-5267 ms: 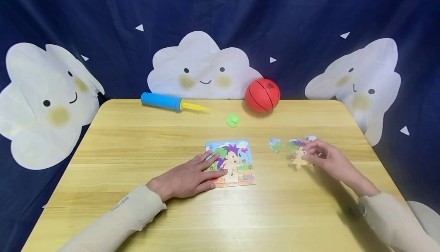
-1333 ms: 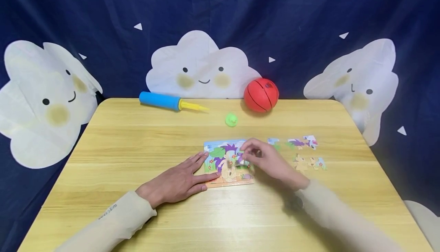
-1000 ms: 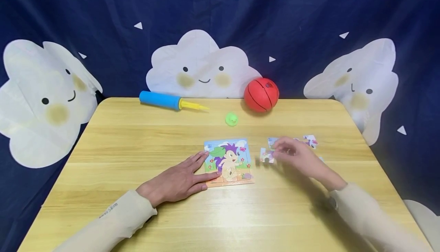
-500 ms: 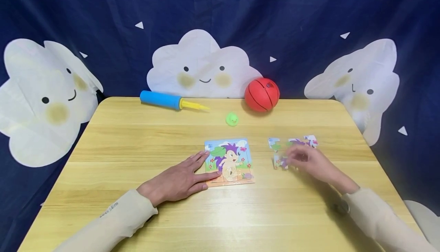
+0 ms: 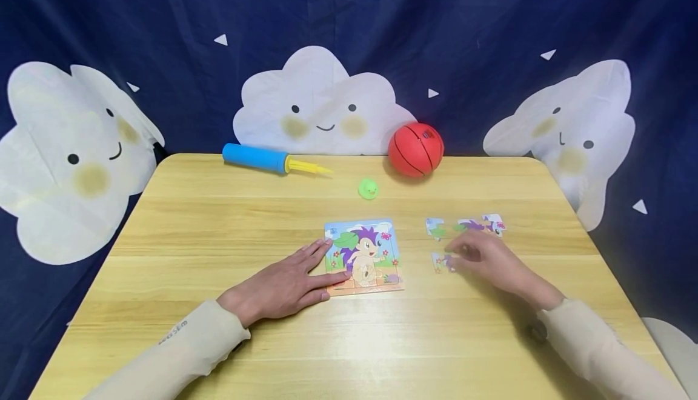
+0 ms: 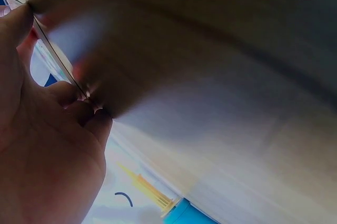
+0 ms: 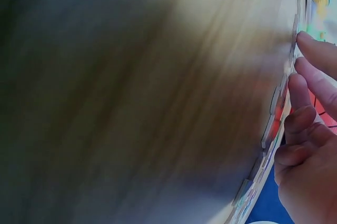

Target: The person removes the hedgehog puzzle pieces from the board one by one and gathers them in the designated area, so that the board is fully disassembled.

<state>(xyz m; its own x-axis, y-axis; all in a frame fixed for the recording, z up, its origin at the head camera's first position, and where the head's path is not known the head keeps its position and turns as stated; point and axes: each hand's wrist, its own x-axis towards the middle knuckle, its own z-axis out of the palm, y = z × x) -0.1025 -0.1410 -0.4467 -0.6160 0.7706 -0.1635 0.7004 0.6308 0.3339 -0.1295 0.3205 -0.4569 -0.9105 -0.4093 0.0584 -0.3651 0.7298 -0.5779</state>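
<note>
A hedgehog picture puzzle board (image 5: 364, 257) lies on the wooden table (image 5: 218, 230). My left hand (image 5: 297, 279) lies flat beside it, straight fingers touching the board's left edge; the left wrist view shows that hand (image 6: 47, 155) pressed to the tabletop. To the right of the board my right hand (image 5: 475, 257) rests its fingertips on a loose puzzle piece (image 5: 439, 262) that lies on the table. Three more loose pieces (image 5: 471, 225) lie in a row just beyond it. In the right wrist view the fingers (image 7: 310, 77) are only slightly bent beside pieces seen edge-on.
At the table's far edge lie a blue and yellow air pump (image 5: 269, 161) and a red ball (image 5: 416, 150). A small green toy (image 5: 369, 189) sits behind the board. A dark blue curtain with white clouds hangs behind.
My right hand lifted a piece off the board, carried it right and set it down near the loose pieces. The left hand stayed still.
</note>
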